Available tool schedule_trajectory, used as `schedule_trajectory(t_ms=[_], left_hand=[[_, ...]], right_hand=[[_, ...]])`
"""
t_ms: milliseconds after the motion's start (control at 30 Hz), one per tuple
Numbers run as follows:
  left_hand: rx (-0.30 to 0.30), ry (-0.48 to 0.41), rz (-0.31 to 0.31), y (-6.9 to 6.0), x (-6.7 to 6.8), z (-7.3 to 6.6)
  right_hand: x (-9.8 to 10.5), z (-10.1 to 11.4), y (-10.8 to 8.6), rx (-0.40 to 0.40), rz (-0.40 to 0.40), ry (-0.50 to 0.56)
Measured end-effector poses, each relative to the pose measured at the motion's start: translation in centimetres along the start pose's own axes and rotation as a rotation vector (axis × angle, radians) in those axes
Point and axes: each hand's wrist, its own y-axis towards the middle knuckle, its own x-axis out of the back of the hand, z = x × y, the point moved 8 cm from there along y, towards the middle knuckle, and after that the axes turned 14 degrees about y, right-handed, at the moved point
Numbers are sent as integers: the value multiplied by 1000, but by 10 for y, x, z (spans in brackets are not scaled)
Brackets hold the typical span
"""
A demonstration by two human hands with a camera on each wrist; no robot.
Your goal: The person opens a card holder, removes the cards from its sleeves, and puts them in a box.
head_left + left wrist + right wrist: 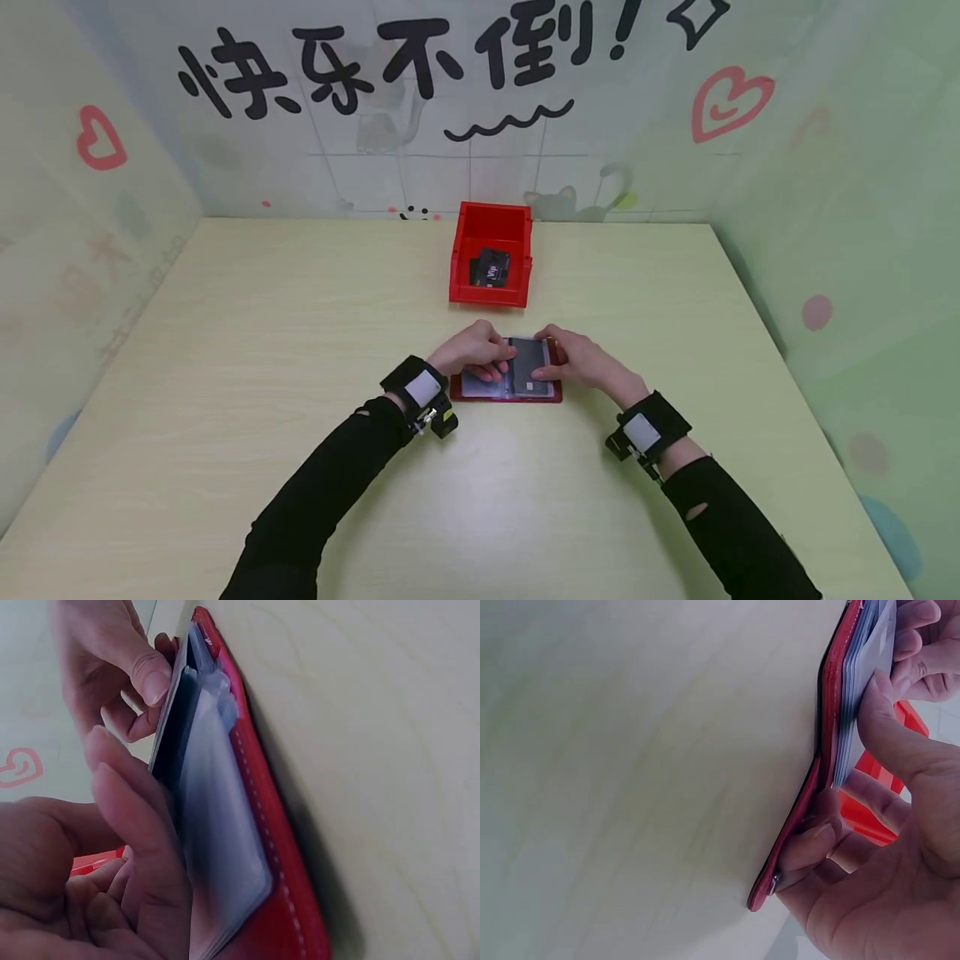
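A red card holder (558, 395) with clear plastic sleeves (225, 817) lies spread on the table, a dark grey card (528, 367) on its right half. The right hand (588, 360) grips the holder's right side, thumb on the card and sleeves, other fingers at the red cover (832, 697). The left hand (478, 350) is bent over the middle of the holder, its fingertips at the card's left edge; whether they pinch it is hard to tell. In the left wrist view the sleeves stand fanned above the stitched red cover.
Behind the holder stands a red bin (487, 295) with black cards (492, 268) in it, one marked "Vip". The pale wooden table (300, 292) is bounded by printed panels at the back and on both sides.
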Motion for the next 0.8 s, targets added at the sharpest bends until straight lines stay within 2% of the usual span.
schedule_trajectory(t_ms=[133,233,367,467,567,633,800], left_hand=[[8,15,-7,-3,6,3],[15,17,-38,-6,12,7],[-16,50,-144,-10,19,7],[-46,140,-231,-13,22,2],[-37,185,-276,-14,24,2],[-27,171,-295,-14,26,4],[-21,69,-326,-19,35,10]], right_hand=[[0,1,1,-1,0,-13],[-1,1,2,-3,0,-25],[0,-1,3,-16,-2,-23],[0,-1,3,-16,-1,-23],[0,-2,3,-14,-2,-25],[0,-2,3,-10,-3,-25],[0,-1,2,-3,-3,-25]])
